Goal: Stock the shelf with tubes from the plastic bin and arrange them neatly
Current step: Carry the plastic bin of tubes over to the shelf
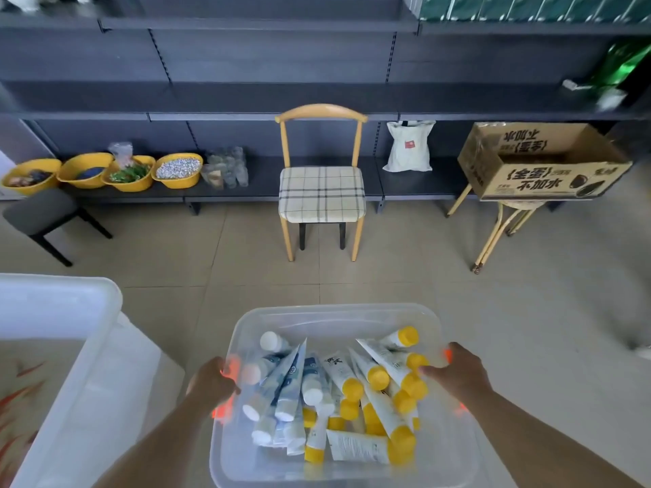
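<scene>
A clear plastic bin (pixel 334 317) hangs in front of me at the bottom centre, above the tiled floor. It holds several tubes: white-capped ones with blue print (pixel 287 385) on the left, yellow-capped white ones (pixel 378 399) on the right. My left hand (pixel 211 383) grips the bin's left rim by an orange latch. My right hand (pixel 458 373) grips the right rim. The dark grey shelf (pixel 246 96) runs across the far wall, with long bare boards.
A wooden chair with a plaid seat (pixel 322 191) stands straight ahead against the shelf. Yellow bowls (pixel 105 172) and glass jars sit on the lowest board at left. A cardboard box (pixel 542 163) rests on a stool at right. Another white bin (pixel 60 346) is at my left.
</scene>
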Demonstrator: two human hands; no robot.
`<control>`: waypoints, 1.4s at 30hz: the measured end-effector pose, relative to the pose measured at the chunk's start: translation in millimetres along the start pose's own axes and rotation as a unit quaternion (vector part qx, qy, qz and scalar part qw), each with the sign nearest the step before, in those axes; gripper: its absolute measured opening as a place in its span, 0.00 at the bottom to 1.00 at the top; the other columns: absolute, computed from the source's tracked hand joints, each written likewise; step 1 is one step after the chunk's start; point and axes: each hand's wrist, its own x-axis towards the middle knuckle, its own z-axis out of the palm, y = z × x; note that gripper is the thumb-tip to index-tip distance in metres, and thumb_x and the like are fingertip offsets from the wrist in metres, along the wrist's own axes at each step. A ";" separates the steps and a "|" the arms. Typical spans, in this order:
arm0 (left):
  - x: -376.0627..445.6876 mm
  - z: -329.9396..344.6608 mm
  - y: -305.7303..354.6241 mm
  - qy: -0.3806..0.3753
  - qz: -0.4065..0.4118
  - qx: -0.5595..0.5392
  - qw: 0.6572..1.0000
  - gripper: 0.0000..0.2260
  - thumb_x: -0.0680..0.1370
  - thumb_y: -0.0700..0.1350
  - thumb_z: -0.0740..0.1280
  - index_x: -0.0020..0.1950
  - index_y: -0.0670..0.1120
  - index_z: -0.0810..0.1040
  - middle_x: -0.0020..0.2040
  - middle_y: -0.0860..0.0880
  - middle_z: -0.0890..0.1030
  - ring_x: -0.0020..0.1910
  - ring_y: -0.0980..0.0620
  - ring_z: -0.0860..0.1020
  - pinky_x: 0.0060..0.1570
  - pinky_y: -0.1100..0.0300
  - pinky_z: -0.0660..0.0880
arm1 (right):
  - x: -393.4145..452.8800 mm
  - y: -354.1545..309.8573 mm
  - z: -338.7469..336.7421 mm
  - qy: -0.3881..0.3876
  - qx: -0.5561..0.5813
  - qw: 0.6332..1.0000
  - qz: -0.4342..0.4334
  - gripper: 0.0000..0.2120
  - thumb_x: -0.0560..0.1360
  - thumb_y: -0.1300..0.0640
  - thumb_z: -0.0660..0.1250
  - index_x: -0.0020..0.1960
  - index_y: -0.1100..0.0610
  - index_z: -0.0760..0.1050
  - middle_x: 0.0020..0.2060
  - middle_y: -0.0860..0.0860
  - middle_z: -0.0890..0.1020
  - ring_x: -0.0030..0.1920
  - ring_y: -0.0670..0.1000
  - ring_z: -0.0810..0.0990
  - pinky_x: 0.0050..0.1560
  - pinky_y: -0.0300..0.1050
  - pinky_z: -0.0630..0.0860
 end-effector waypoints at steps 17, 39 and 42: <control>99.7 -32.4 137.5 0.047 -0.005 -0.035 0.998 0.22 0.65 0.37 0.77 0.35 0.52 0.63 0.46 0.47 0.72 0.45 0.49 0.71 0.45 0.59 0.70 | 148.9 -95.7 -64.1 -0.013 0.023 1.000 -0.012 0.26 0.63 0.49 0.77 0.56 0.57 0.73 0.53 0.54 0.79 0.54 0.56 0.78 0.43 0.41 0.69; 297.7 -140.6 267.2 0.002 0.023 0.040 0.999 0.30 0.69 0.49 0.76 0.66 0.41 0.70 0.62 0.44 0.76 0.60 0.46 0.75 0.56 0.60 0.70 | 295.9 -263.4 -70.9 0.010 0.001 1.000 0.003 0.29 0.64 0.50 0.78 0.59 0.59 0.72 0.56 0.54 0.79 0.58 0.56 0.77 0.50 0.43 0.71; 323.5 -161.0 284.9 0.008 0.030 0.038 0.999 0.30 0.69 0.47 0.76 0.66 0.40 0.70 0.64 0.43 0.76 0.62 0.45 0.74 0.58 0.60 0.69 | 313.5 -289.8 -72.3 0.013 0.011 1.000 0.003 0.25 0.64 0.50 0.78 0.55 0.57 0.72 0.54 0.55 0.79 0.56 0.56 0.77 0.48 0.43 0.70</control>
